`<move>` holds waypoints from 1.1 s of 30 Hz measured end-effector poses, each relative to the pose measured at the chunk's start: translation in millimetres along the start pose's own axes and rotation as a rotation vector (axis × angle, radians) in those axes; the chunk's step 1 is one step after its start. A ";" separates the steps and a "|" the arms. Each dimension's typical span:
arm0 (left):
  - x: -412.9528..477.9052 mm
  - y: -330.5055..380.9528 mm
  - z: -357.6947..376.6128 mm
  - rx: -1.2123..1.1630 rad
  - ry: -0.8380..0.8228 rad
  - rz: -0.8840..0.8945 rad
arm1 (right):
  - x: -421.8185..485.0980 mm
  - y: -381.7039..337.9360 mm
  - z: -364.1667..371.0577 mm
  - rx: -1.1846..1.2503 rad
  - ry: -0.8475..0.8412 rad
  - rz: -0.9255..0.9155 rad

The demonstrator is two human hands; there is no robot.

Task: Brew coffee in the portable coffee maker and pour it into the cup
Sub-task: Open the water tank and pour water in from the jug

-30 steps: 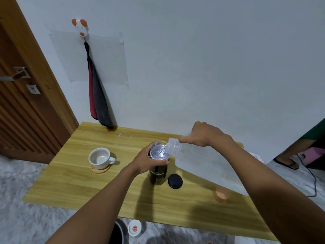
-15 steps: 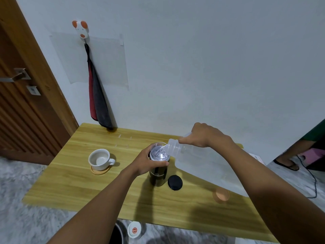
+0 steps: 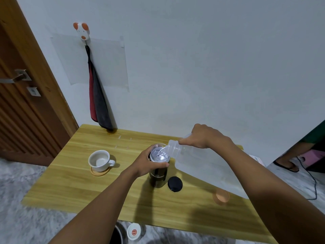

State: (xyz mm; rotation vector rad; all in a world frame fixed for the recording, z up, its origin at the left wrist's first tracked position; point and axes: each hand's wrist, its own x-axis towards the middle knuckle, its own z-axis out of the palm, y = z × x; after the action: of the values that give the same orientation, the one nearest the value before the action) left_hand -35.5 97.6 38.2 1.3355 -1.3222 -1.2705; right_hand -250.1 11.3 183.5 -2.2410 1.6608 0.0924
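Note:
The black portable coffee maker (image 3: 158, 178) stands upright mid-table with its clear top chamber open. My left hand (image 3: 147, 162) grips it around the upper part. My right hand (image 3: 202, 136) holds a large translucent water jug (image 3: 198, 161) by its top handle, tilted left, and a thin stream of water runs from its neck into the chamber. A white cup (image 3: 100, 160) sits empty on a round wooden coaster to the left. The maker's black lid (image 3: 175, 184) lies flat just right of its base.
An orange jug cap (image 3: 221, 196) lies on the wooden table (image 3: 79, 191) at right. A red and grey cloth (image 3: 97, 95) hangs on the wall behind. A wooden door is at left. Below the table's front edge stands a white-capped container (image 3: 134, 231). A person's foot and cable are far right.
Almost nothing: both hands keep their hold and the water keeps running from the tilted jug into the coffee maker.

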 end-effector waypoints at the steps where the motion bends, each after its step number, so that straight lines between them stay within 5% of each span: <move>1: -0.3 0.3 -0.1 0.001 -0.002 -0.003 | 0.3 0.2 0.1 -0.002 -0.001 -0.001; 33: -1.4 8.4 0.0 -0.017 0.020 -0.008 | -8.2 24.4 15.9 0.195 0.071 0.038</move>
State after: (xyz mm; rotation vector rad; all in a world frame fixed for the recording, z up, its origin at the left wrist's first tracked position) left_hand -36.4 98.3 46.6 1.3393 -1.2916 -1.2678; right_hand -273.1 17.6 164.9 -2.0898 1.6710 -0.1360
